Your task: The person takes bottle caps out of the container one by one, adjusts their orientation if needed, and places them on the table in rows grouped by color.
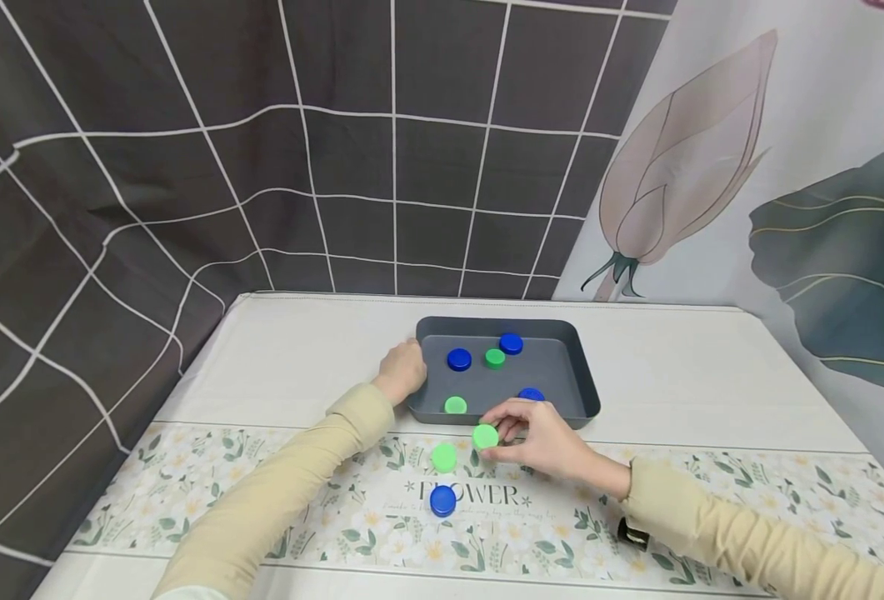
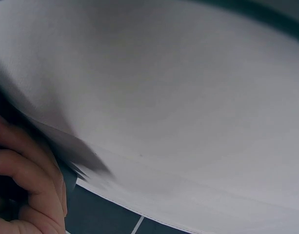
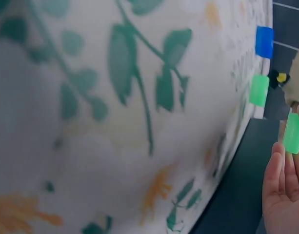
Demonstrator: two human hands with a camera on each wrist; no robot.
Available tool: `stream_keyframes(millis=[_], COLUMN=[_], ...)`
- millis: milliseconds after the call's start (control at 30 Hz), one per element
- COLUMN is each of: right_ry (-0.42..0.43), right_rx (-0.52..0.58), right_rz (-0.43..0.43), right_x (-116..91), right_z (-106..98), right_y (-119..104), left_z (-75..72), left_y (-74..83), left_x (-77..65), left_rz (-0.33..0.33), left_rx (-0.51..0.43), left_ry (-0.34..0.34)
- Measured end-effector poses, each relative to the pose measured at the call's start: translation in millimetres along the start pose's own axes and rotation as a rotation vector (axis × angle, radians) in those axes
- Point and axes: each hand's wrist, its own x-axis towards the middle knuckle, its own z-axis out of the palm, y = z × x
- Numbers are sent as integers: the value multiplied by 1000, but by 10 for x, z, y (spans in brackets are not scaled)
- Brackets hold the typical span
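My right hand [image 1: 539, 437] pinches a green bottle cap [image 1: 485, 437] between thumb and fingers, just in front of the near rim of a dark grey tray [image 1: 586, 375]. The same green cap [image 3: 294, 134] shows at the fingers in the right wrist view. At the tray's left side, my left hand [image 1: 402, 371] grips the rim, its fingers [image 2: 34, 170] curled in the left wrist view. Another green cap [image 1: 444, 457] lies on the tablecloth to the left of the held one, with a blue cap [image 1: 443, 500] nearer to me.
Inside the tray lie two green caps, one mid-tray [image 1: 495, 358] and one by the near wall [image 1: 455, 405]. Three blue caps [image 1: 459, 359] are in there too, one partly hidden behind my right hand. A dark grid-patterned curtain [image 1: 442, 158] hangs behind the table.
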Motion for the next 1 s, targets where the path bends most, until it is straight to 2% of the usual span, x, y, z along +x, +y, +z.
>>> stream_keyframes(millis=[300, 533, 1000], right_ry=[10, -21, -61], right_rx=[-34, -37, -135], right_rz=[12, 19, 16], right_x=[-70, -100, -104], right_z=[98, 151, 183], right_y=[20, 18, 45], left_z=[3, 6, -11], left_y=[6, 5, 22], left_x=[-1, 5, -10], left_rz=[8, 1, -11], left_rx=[-2, 9, 11], left_ry=[3, 2, -2])
